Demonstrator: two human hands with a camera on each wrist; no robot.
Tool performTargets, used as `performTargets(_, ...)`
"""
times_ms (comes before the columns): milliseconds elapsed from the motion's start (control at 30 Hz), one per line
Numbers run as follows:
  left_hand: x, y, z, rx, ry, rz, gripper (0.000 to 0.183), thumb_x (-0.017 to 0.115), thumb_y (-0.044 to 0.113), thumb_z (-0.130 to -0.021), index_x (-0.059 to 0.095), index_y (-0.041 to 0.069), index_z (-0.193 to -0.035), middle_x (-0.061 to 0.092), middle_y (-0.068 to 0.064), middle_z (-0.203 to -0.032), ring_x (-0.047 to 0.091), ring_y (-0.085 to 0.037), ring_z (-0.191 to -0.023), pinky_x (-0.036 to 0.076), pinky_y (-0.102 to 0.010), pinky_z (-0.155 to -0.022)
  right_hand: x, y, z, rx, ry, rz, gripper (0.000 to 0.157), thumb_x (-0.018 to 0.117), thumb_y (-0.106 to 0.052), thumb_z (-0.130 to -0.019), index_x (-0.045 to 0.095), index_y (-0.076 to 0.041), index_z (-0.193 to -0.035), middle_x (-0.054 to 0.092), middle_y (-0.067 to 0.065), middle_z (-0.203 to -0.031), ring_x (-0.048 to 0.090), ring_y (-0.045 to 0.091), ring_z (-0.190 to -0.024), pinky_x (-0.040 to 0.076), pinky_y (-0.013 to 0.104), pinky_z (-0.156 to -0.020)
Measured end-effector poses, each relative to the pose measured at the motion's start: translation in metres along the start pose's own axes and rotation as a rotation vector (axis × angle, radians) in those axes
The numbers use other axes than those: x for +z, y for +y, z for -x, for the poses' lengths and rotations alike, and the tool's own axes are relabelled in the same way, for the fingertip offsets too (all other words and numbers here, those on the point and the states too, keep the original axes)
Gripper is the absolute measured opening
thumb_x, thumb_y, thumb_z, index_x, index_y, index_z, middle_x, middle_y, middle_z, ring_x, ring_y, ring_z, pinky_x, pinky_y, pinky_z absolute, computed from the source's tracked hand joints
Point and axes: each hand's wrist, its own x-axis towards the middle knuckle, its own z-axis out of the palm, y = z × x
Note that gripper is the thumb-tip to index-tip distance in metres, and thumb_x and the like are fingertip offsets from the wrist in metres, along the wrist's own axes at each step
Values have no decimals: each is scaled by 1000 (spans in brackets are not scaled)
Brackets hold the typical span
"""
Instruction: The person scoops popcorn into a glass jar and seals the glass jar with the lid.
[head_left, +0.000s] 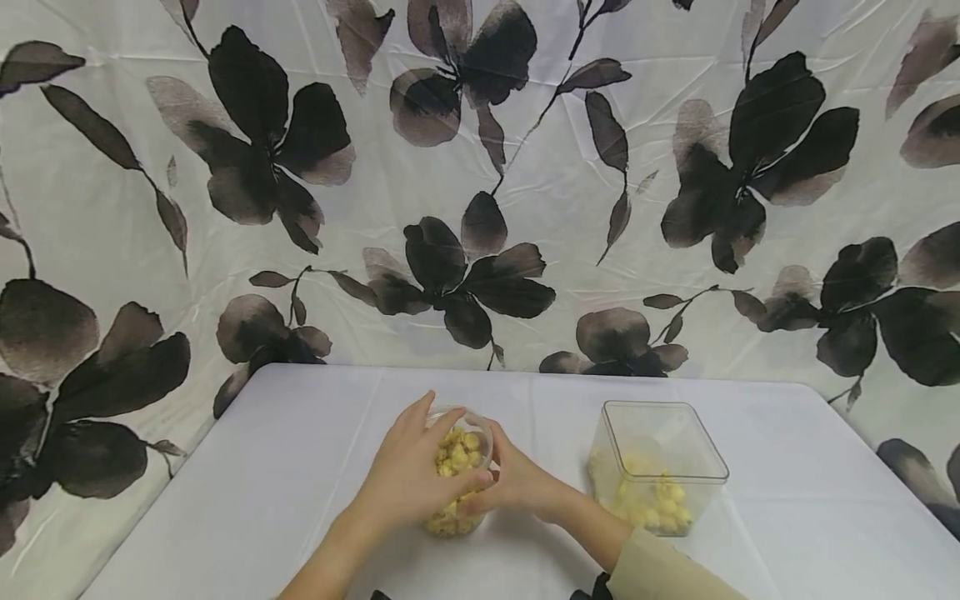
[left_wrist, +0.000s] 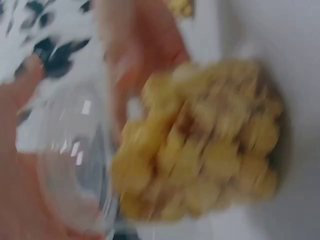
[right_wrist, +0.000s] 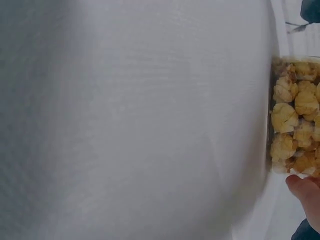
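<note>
A clear round jar (head_left: 450, 525) of yellow popcorn stands on the white table, near its middle. My left hand (head_left: 401, 467) holds it from the left, fingers and thumb spread about the upper part. From the right, my right hand (head_left: 521, 479) grips the side just below the rim. Popcorn (left_wrist: 200, 150) packs the lower part in the blurred left wrist view, under a see-through top section; whether that is a lid or bare wall I cannot tell. Only a slice of the jar and a fingertip (right_wrist: 300, 185) show in the right wrist view.
To the right stands a clear square container (head_left: 667, 479) partly filled with popcorn. A white cloth (head_left: 300, 425) covers the table. Behind hangs a white curtain (head_left: 585, 208) printed with dark flowers.
</note>
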Motion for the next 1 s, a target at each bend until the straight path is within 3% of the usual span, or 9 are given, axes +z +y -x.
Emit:
performTargets(167, 19, 7, 4, 58, 209, -167, 59, 69, 51, -71, 63, 11, -115, 48, -25, -124, 44, -40, -113, 38, -56, -88, 5, -4, -2, -45, -1, 40, 109, 82, 1, -58, 19, -22, -145, 39, 6, -136, 42, 19, -119, 36, 36, -99)
performTargets(267, 22, 4, 3, 94, 246, -162, 52, 70, 47, -70, 64, 14, -111, 49, -23, -121, 45, -38, -112, 39, -56, -87, 7, -5, -3, -52, 30, 82, 108, 83, -1, -56, 23, -18, -144, 44, 6, -131, 46, 18, -114, 38, 35, -96)
performTargets(400, 16, -9, -1, 179, 177, -74, 53, 74, 46, -67, 65, 18, -112, 50, -17, -123, 45, -34, -116, 37, -57, -90, 7, -3, -4, -47, 35, 76, 104, 85, -8, -58, 26, -17, -143, 43, 4, -132, 45, 18, -116, 37, 38, -98)
performTargets(567, 4, -29, -12, 331, 0, 103, 59, 79, 44, -62, 65, 26, -116, 48, -5, -131, 43, -24, -123, 37, -55, -94, 3, -1, -3, -53, -6, 46, 105, 86, -18, -61, 23, -19, -144, 41, 1, -135, 43, 18, -119, 37, 39, -98)
performTargets(633, 1, -34, -15, 348, -58, 124, 62, 79, 48, -62, 64, 27, -119, 46, -1, -135, 40, -23, -126, 37, -54, -96, 2, -2, -2, -48, -11, 46, 106, 86, -21, -62, 21, -20, -145, 39, 2, -136, 43, 18, -119, 37, 39, -98)
performTargets(733, -2, -32, -13, 292, -84, 70, 70, 75, 51, -69, 56, 23, -130, 43, -7, -138, 36, -27, -129, 34, -55, -98, 3, -1, -1, -35, -9, 58, 105, 86, -20, -64, 20, -21, -145, 39, 5, -137, 42, 22, -122, 37, 43, -99)
performTargets(900, -1, -8, 3, 40, -13, -65, 79, 63, 58, -77, 44, 12, -139, 39, -21, -137, 36, -40, -126, 33, -58, -97, 5, -1, -1, -28, 5, 95, 103, 85, -15, -65, 22, -24, -145, 34, 8, -143, 34, 28, -130, 36, 49, -100)
performTargets(1000, 5, 3, 9, 22, 78, -162, 79, 63, 62, -74, 53, 8, -130, 44, -24, -130, 42, -41, -118, 39, -55, -92, 5, -1, -2, -52, 13, 118, 102, 83, -14, -63, 23, -22, -145, 36, 11, -142, 37, 29, -128, 38, 45, -98)
